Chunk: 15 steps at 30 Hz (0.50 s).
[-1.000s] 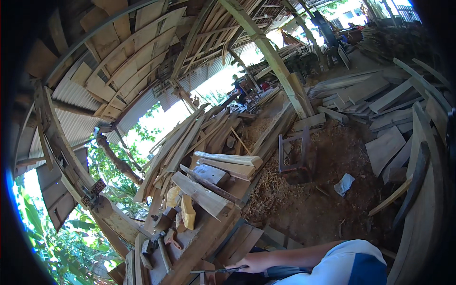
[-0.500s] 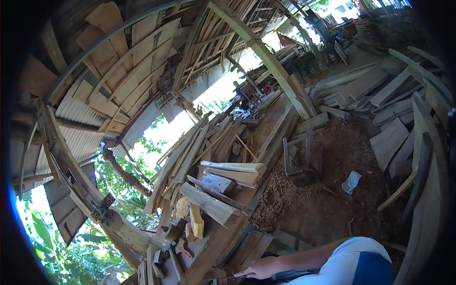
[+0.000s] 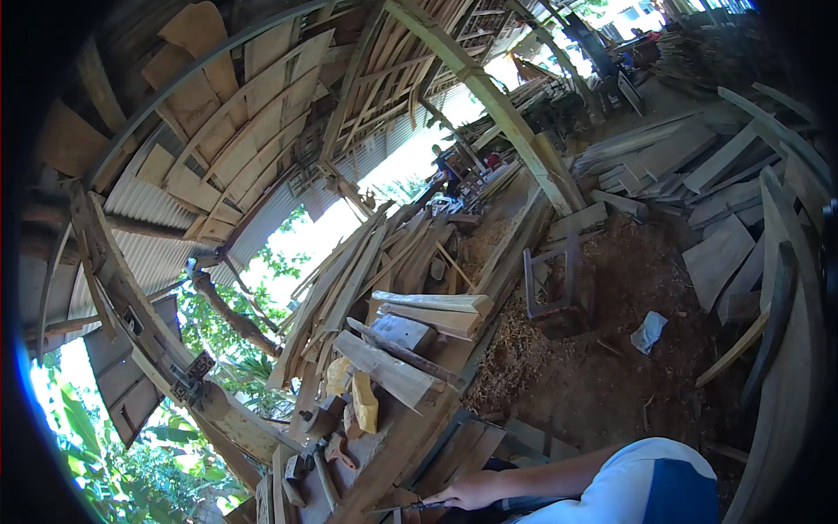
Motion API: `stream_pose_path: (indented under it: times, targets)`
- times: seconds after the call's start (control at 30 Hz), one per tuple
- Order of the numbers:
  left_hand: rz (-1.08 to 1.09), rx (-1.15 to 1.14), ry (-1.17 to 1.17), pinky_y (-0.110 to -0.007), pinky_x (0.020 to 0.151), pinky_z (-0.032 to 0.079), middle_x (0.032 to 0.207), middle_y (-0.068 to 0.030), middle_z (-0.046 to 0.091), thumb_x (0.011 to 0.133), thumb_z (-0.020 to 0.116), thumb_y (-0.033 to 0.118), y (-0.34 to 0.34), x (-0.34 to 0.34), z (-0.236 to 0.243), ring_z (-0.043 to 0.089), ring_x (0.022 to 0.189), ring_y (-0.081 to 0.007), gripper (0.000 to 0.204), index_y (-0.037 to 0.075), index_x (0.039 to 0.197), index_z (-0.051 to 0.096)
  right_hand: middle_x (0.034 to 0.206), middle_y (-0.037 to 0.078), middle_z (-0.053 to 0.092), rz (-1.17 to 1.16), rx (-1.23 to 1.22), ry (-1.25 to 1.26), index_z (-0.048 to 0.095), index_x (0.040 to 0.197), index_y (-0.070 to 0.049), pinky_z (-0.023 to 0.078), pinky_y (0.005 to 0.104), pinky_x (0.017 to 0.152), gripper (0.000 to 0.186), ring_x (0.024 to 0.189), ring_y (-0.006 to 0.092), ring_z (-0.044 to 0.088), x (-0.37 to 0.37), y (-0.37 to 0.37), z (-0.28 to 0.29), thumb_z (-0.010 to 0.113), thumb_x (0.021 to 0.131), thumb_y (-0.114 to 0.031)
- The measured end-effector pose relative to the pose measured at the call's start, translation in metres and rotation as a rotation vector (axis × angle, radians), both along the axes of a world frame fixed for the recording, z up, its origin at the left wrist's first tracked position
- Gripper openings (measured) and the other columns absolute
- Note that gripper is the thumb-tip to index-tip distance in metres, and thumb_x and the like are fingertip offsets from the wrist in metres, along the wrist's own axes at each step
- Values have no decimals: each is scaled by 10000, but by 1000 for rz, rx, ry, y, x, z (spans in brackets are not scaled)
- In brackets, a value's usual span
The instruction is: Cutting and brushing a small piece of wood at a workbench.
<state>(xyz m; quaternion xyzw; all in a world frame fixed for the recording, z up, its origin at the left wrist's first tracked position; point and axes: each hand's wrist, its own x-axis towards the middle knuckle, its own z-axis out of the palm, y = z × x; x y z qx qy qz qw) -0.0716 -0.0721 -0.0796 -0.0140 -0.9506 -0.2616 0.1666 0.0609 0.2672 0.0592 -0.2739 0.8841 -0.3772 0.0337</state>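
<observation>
At the lower edge my right hand (image 3: 471,491) is closed around the dark handle of a slim tool (image 3: 401,507), whose thin end points left over the near part of the workbench (image 3: 384,463). Its working end is too small and dim to make out. My white and blue sleeve (image 3: 646,480) fills the lower right. Left of the hand lie a wooden-handled tool (image 3: 326,480), a reddish-brown shaped wooden piece (image 3: 340,452) and a yellow block (image 3: 364,403). My left hand is out of view.
Cut timber pieces (image 3: 388,362) lie across the bench, with long planks (image 3: 375,262) stacked behind. A small wooden stool frame (image 3: 554,288) stands on the shaving-strewn ground near a white crumpled sheet (image 3: 648,333). A post (image 3: 497,113) rises beyond; boards (image 3: 724,244) pile up at right.
My right hand has shifted slightly right and up, and more of the slim tool shows to its left. The view has moved a little; the bench items lie as before.
</observation>
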Motion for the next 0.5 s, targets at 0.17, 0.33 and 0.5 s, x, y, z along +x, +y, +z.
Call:
stream_pose_path:
  times: [0.17, 0.33, 0.5]
  targets:
    - [-125, 23, 163, -519, 660, 540, 820, -279, 698, 775, 802, 474, 23, 24, 33, 691, 818, -482, 539, -42, 883, 687, 853, 204, 672, -43, -32, -69, 409, 1546, -390, 515, 454, 741, 504, 718, 317, 663, 37, 31, 4, 477, 1065, -256]
    - [-114, 73, 12, -517, 642, 534, 804, -300, 690, 780, 805, 462, 15, 33, 43, 676, 796, -517, 538, -57, 836, 673, 844, 197, 681, -57, -91, -211, 447, 1530, -368, 525, 437, 722, 505, 680, 290, 658, 40, 40, 15, 510, 1048, -232]
    - [-112, -13, 77, -525, 646, 528, 810, -298, 693, 779, 809, 489, 7, 25, 29, 673, 774, -511, 578, -67, 858, 671, 852, 199, 691, -89, 64, -56, 433, 1541, -335, 534, 450, 723, 496, 699, 319, 671, 28, 37, 21, 485, 1059, -230]
